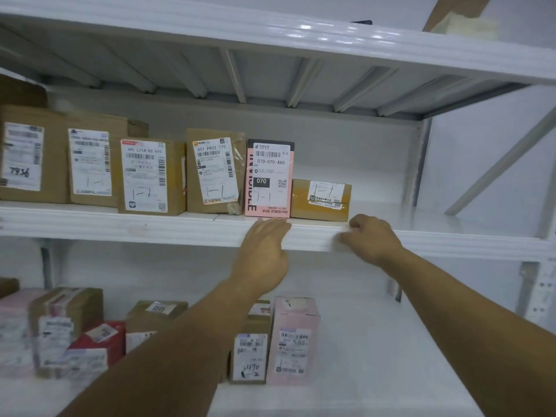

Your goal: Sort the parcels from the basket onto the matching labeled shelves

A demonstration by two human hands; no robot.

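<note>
Left hand (264, 251) flat-fingered, right hand (370, 236) curled empty, both at the shelf (150, 227) edge

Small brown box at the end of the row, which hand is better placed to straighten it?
Probably the right. The right hand is at the shelf edge just below the right corner of the small brown box; the left hand is under the pink box, farther away.

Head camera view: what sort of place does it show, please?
Probably a parcel depot or pickup storeroom. Its white metal shelves hold rows of cardboard parcels with barcode shipping labels and handwritten codes such as 1-1, as on the pink box.
</note>
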